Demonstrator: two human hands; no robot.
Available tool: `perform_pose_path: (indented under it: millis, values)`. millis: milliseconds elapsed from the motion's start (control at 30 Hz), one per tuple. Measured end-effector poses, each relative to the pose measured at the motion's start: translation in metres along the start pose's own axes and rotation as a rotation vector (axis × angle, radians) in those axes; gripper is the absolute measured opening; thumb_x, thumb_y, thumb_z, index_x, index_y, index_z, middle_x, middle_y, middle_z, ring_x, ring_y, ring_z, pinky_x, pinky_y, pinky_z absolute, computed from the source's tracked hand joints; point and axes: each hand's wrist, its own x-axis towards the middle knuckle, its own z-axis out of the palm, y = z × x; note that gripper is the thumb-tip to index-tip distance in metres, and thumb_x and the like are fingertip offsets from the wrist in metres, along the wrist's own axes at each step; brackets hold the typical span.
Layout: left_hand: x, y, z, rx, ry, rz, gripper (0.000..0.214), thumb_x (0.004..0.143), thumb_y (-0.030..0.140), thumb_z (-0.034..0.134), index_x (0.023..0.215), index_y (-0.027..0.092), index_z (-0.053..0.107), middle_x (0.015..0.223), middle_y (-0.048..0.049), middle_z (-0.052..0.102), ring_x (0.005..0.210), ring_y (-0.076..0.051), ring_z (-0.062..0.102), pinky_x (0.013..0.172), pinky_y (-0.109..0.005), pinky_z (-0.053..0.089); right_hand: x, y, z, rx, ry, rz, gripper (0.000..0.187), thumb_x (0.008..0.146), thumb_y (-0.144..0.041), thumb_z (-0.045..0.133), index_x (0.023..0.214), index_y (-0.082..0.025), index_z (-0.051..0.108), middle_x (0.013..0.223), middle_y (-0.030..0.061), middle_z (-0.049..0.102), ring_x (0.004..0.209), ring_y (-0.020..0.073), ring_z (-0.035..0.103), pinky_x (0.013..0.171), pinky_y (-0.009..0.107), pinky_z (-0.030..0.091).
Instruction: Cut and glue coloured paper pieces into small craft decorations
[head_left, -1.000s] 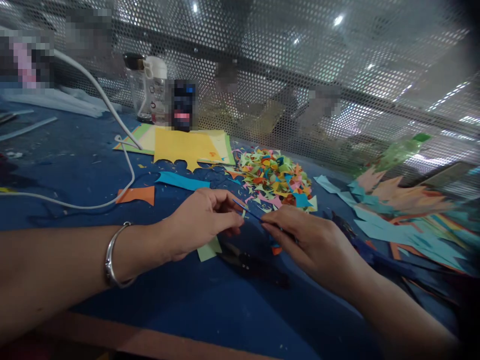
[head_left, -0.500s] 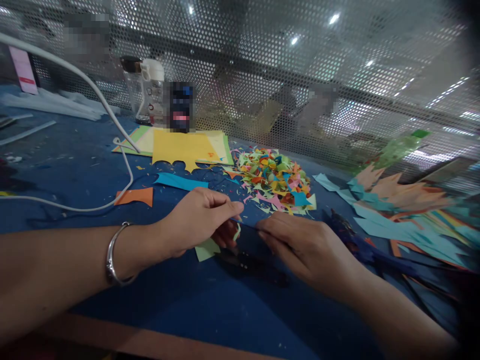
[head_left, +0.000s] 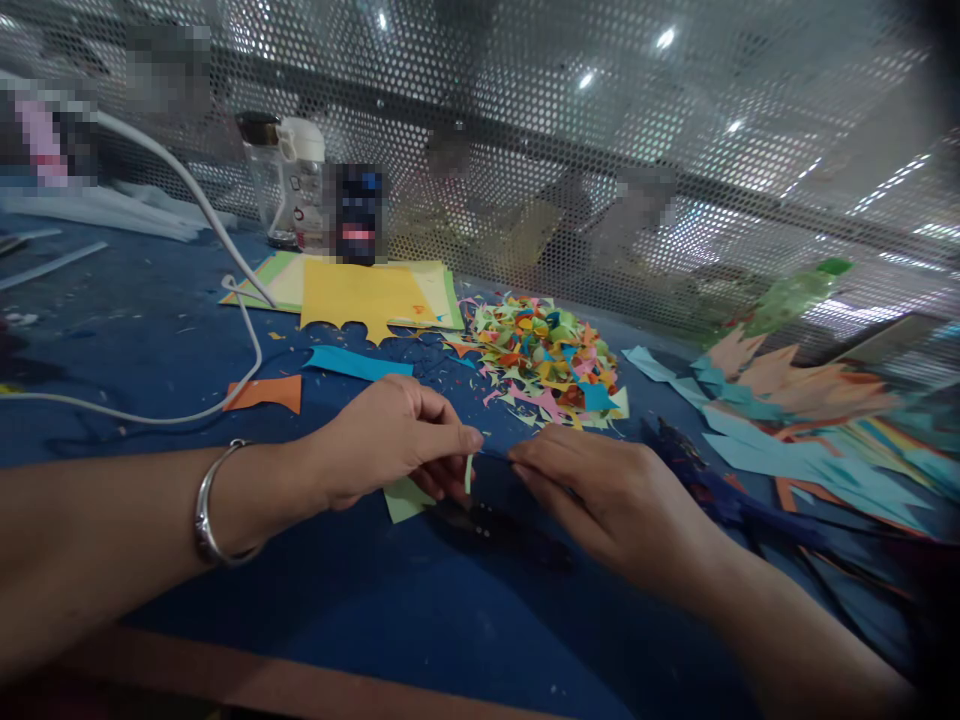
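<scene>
My left hand [head_left: 409,440], with a silver bangle at the wrist, is closed in a pinch, and a narrow piece of pale green paper [head_left: 469,474] hangs from its fingertips. My right hand [head_left: 589,480] is closed too, thumb against fingers. A thin dark stem [head_left: 496,456] seems to run between the two sets of fingertips; its ends are hidden in them. Below the left hand lies a pale green paper sheet [head_left: 405,500], partly covered. Beside it, in shadow, is a dark tool [head_left: 517,535] with small shiny dots, its kind unclear.
A heap of coloured paper scraps [head_left: 544,350] lies behind the hands. Left of it are a yellow sheet [head_left: 360,295] on stacked paper, a blue strip [head_left: 360,362] and an orange piece [head_left: 266,394]. A white cable [head_left: 180,160], two bottles [head_left: 300,180] and paper flowers [head_left: 795,375] stand around.
The pale green piece at my left fingertips has turned and now hangs straighter, edge-on. Both hands stay close together, with only a slight shift to the left along with the view.
</scene>
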Motion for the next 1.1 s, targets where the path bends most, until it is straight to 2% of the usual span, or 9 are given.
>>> perform_pose_path:
  millis: [267, 433, 733, 900, 1100]
  values:
    - [0.000, 0.003, -0.007, 0.134, -0.130, 0.009, 0.020, 0.074, 0.030, 0.075, 0.073, 0.012, 0.067, 0.065, -0.0019, 0.072, 0.056, -0.008, 0.066, 0.060, -0.018, 0.055, -0.005, 0.000, -0.001, 0.015, -0.009, -0.016, 0.022, 0.099, -0.018, 0.043, 0.098, -0.016, 0.065, 0.081, 0.0061, 0.065, 0.074, 0.0170, 0.063, 0.069, 0.029, 0.049]
    - [0.002, 0.004, -0.006, 0.211, -0.125, 0.094, 0.019, 0.079, 0.030, 0.071, 0.075, 0.013, 0.064, 0.065, 0.0003, 0.071, 0.056, -0.007, 0.066, 0.059, -0.017, 0.054, -0.005, 0.000, -0.002, 0.018, -0.002, -0.009, 0.021, 0.099, -0.018, 0.043, 0.096, -0.015, 0.064, 0.081, 0.0060, 0.065, 0.073, 0.0171, 0.062, 0.067, 0.030, 0.049]
    - [0.004, 0.002, -0.012, 0.407, -0.111, 0.247, 0.017, 0.083, 0.030, 0.067, 0.081, 0.013, 0.067, 0.071, -0.0023, 0.073, 0.060, -0.008, 0.066, 0.060, -0.017, 0.053, -0.006, 0.002, -0.003, 0.040, 0.017, -0.001, 0.018, 0.098, -0.020, 0.047, 0.097, -0.017, 0.064, 0.083, 0.0052, 0.066, 0.074, 0.0171, 0.063, 0.068, 0.030, 0.048]
    - [0.009, 0.000, -0.013, 0.289, -0.080, 0.298, 0.012, 0.081, 0.026, 0.068, 0.082, 0.014, 0.068, 0.072, -0.0016, 0.073, 0.063, -0.011, 0.068, 0.062, -0.021, 0.057, -0.005, 0.001, -0.005, 0.087, 0.060, 0.022, 0.015, 0.097, -0.020, 0.049, 0.097, -0.018, 0.064, 0.084, 0.0045, 0.068, 0.075, 0.0157, 0.064, 0.069, 0.028, 0.049]
    - [0.012, 0.003, -0.013, 0.142, -0.063, 0.296, 0.002, 0.077, 0.014, 0.070, 0.079, 0.013, 0.070, 0.069, -0.0004, 0.073, 0.063, -0.009, 0.068, 0.061, -0.018, 0.056, -0.005, 0.002, -0.006, 0.113, 0.107, 0.040, 0.012, 0.096, -0.021, 0.053, 0.097, -0.019, 0.065, 0.083, 0.0038, 0.069, 0.076, 0.0154, 0.065, 0.071, 0.028, 0.049]
